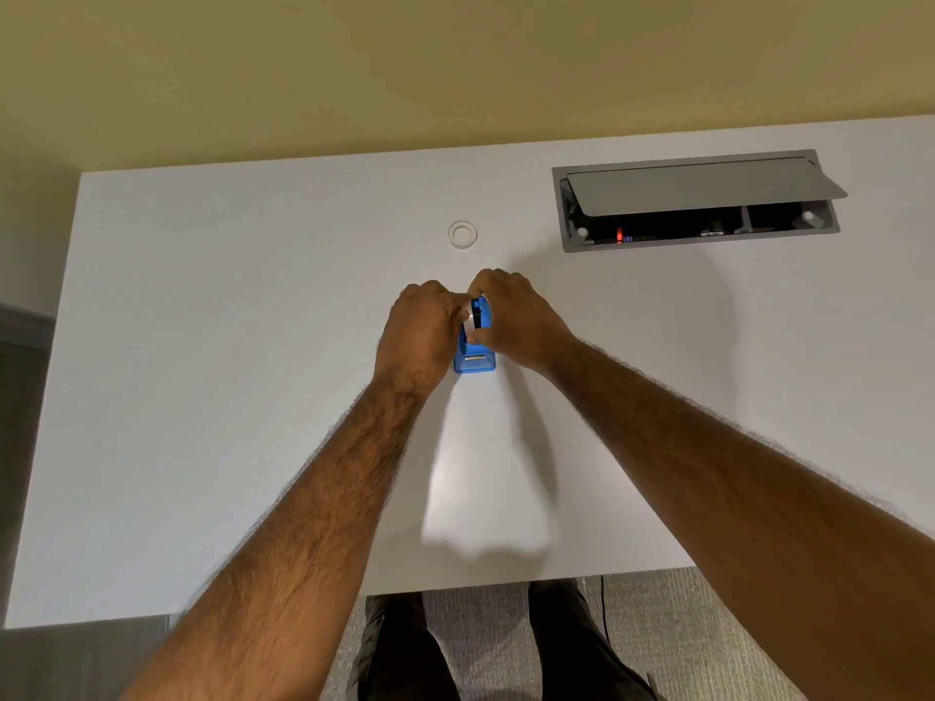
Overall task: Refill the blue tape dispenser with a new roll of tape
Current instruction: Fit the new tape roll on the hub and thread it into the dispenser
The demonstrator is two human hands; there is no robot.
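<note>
Both hands close on the dispenser (474,352): left hand (422,330) pinching the roll (469,318) inside, right hand (511,316) steadying; a spare ring (462,234) waits beyond.

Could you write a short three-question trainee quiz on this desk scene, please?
1. True or false: both hands are on the dispenser.
2. Where does the roll lie? A) inside the dispenser B) flat on the desk, beyond the hands C) in the cable box
3. Fill in: the cable box lid is ____.

Key: 1 true, the left hand and right hand grip it from either side. 2 B. 3 open.
</note>
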